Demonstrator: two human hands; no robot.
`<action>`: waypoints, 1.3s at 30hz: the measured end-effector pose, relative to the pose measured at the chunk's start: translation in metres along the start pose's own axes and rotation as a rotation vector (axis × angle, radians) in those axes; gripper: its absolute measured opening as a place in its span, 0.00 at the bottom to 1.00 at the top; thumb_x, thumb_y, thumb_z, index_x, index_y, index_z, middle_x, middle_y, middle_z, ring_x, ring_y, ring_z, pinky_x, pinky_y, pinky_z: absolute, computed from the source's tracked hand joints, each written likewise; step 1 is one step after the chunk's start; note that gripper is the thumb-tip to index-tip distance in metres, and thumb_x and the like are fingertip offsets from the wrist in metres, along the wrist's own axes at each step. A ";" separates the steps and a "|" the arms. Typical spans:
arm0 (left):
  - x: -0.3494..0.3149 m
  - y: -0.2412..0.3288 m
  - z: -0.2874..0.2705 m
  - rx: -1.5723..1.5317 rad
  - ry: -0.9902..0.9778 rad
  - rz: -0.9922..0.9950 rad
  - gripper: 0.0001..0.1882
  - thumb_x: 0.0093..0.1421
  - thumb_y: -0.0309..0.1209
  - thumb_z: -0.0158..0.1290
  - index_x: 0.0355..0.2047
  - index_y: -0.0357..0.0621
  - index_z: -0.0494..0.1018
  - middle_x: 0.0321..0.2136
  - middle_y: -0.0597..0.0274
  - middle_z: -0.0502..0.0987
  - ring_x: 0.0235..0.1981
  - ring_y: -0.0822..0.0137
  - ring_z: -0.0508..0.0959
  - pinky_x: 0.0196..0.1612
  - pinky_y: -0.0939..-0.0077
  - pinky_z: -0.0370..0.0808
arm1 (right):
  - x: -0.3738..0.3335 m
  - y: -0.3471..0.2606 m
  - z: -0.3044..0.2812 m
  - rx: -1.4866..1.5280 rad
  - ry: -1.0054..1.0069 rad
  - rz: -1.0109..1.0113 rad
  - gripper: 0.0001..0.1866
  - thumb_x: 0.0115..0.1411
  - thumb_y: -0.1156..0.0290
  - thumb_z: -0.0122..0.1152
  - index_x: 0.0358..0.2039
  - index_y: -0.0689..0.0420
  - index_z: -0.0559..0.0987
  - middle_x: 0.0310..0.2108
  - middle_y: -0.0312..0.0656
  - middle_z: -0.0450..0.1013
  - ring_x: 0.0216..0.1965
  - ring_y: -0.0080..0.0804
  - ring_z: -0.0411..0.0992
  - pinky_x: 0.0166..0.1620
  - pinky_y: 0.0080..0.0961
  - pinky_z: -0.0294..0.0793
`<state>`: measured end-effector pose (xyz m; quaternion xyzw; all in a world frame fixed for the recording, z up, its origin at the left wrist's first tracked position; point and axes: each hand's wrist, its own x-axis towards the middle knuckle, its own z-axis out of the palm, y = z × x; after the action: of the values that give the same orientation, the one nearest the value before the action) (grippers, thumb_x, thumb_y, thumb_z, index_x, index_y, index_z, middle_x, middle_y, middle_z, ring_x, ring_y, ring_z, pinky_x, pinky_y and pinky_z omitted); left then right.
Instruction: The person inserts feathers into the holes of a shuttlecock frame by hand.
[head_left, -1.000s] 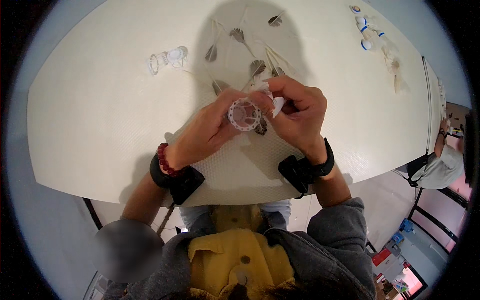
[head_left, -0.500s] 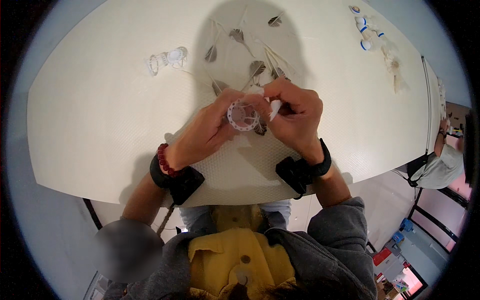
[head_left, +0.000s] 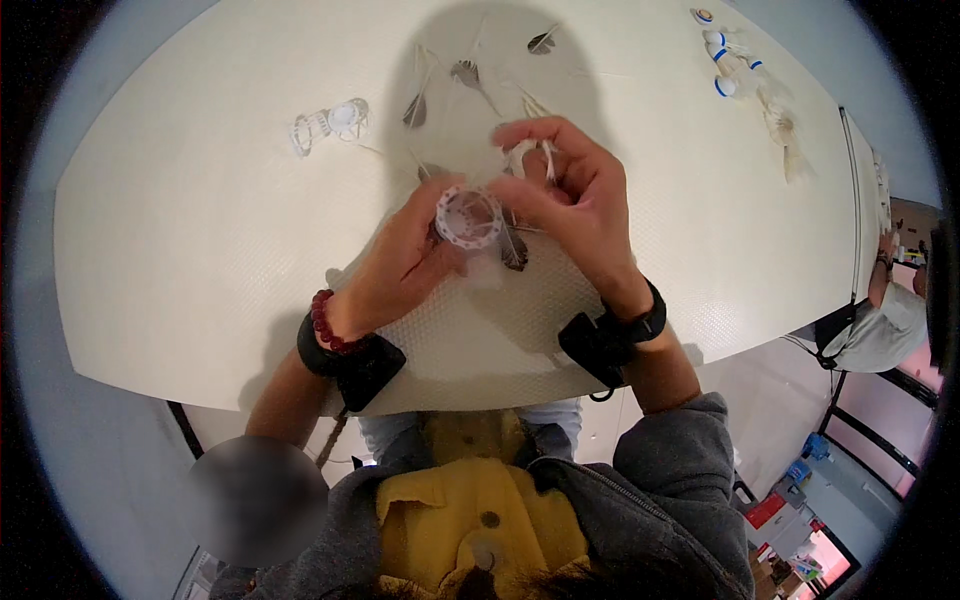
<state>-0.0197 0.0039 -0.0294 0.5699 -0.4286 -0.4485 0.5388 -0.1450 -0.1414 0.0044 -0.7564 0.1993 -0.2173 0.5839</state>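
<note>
My left hand (head_left: pixel 405 255) is closed around a white plastic shuttlecock skirt (head_left: pixel 470 218), its ringed round opening facing up. To its right and a little farther off, my right hand (head_left: pixel 580 195) has curled fingers around a small white piece (head_left: pixel 549 160), perhaps a feather; blur hides its exact kind. Just beneath the hands, a dark-tipped feather (head_left: pixel 514 250) lies on the table. Several more pale-shafted feathers with dark tips, such as one feather (head_left: pixel 466 74), are scattered beyond the hands.
Two white plastic skirts (head_left: pixel 330 125) lie to the left on the pale textured table (head_left: pixel 200 270). At the far right are several shuttlecock parts with blue-banded white caps (head_left: pixel 724 87), beside a roll of tape (head_left: pixel 703 16). Another person's arm (head_left: pixel 880 275) shows beyond the right edge.
My right hand has moved away from the skirt, up and outward, with its fingers spread wider around the white piece. The left hand has shifted slightly left with the skirt.
</note>
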 end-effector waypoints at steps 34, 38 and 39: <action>0.009 -0.002 0.002 0.077 0.128 0.101 0.16 0.57 0.25 0.47 0.46 0.38 0.62 0.32 0.60 0.68 0.32 0.72 0.69 0.36 0.78 0.68 | 0.001 0.009 0.003 0.329 0.229 0.065 0.07 0.52 0.79 0.60 0.33 0.66 0.78 0.32 0.46 0.76 0.33 0.26 0.74 0.36 0.17 0.74; 0.008 -0.001 0.000 0.095 0.127 0.060 0.13 0.56 0.25 0.48 0.42 0.38 0.65 0.31 0.60 0.69 0.31 0.72 0.69 0.36 0.79 0.68 | -0.001 0.006 0.006 0.213 0.199 -0.036 0.10 0.53 0.81 0.58 0.37 0.68 0.76 0.32 0.46 0.75 0.29 0.26 0.75 0.34 0.18 0.76; 0.008 -0.002 -0.001 0.117 0.128 0.081 0.12 0.56 0.24 0.48 0.41 0.37 0.66 0.31 0.60 0.69 0.31 0.72 0.70 0.35 0.79 0.68 | -0.001 0.007 0.006 0.214 0.199 -0.036 0.10 0.53 0.81 0.58 0.37 0.68 0.76 0.32 0.46 0.75 0.29 0.26 0.75 0.34 0.18 0.76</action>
<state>-0.0173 -0.0037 -0.0317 0.6099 -0.4416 -0.3632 0.5487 -0.1427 -0.1380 -0.0035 -0.6680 0.2182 -0.3217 0.6346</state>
